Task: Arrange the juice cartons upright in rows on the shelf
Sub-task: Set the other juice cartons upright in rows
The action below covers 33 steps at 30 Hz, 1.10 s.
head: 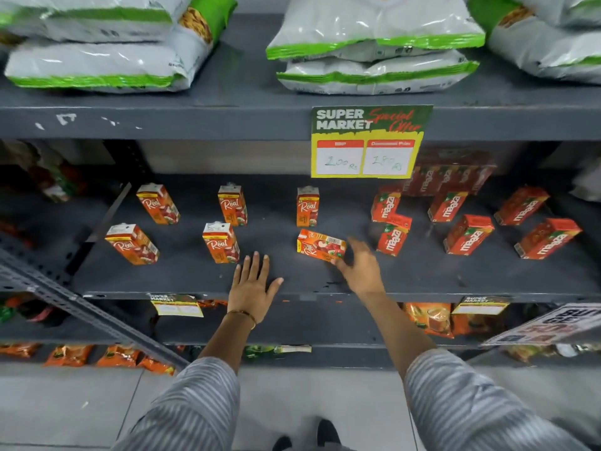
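Several orange Real juice cartons stand upright in two rows on the dark grey shelf [182, 281], among them a front-left carton [131, 244] and a front-middle carton [220, 242]. One Real carton [320, 245] lies on its side at the front. My right hand [359, 266] reaches beside it, fingers spread and blurred, thumb near its lower right corner. My left hand [253, 284] rests flat and open near the shelf's front edge, just below the front-middle carton. Several red Maaza cartons [468, 234] stand on the right half.
A yellow-green price sign [367, 141] hangs from the upper shelf's edge. White-and-green bags [374, 40] fill the upper shelf. A wrapped Maaza multipack [452, 174] sits at the back right. Orange packets [429, 319] lie on the lower shelves. A slanted metal rail [97, 317] crosses lower left.
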{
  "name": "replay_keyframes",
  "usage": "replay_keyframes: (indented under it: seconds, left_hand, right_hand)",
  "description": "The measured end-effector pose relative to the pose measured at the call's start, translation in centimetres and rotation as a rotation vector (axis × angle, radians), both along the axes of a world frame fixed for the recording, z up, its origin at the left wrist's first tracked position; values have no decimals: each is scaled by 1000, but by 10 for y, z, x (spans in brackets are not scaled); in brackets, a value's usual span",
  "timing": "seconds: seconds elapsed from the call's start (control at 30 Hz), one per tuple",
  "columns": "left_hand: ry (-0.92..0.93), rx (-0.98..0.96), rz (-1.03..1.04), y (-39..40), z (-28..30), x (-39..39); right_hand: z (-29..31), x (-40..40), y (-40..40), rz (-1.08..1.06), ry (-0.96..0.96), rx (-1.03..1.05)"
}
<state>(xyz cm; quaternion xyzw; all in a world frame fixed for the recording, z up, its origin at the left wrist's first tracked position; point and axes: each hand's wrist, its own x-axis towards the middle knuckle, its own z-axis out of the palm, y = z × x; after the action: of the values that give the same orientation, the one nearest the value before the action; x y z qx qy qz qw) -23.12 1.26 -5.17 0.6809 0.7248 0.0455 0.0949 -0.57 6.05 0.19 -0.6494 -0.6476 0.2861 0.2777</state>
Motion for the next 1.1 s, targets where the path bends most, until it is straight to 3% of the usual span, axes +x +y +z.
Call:
replay_keyframes:
  seconds: [0.17, 0.27, 0.33, 0.47, 0.53, 0.8, 1.1]
  left_hand:
    - [9, 2, -20, 0, -2, -2]
    - [8, 11, -21, -1, -4, -3]
    - [10, 7, -28, -1, -4, -4]
    - [9, 10, -42, -1, -4, -6]
    - [16, 11, -44, -1, -3, -6]
    - [3, -4, -66, -1, 0, -7]
    - [1, -24, -69, -2, 1, -7]
  right_hand:
    - [14, -26, 29, 218, -425, -117]
    - [23, -30, 33, 157, -452, -133]
    - [27, -30, 30, 92, -325, -198]
    - [37, -26, 3, 25, 507, -408]
    - [46, -24, -12, 149, 658, -414]
    - [93, -31, -40, 454, 855, -298]
    - [66, -31, -22, 328, 860, -346]
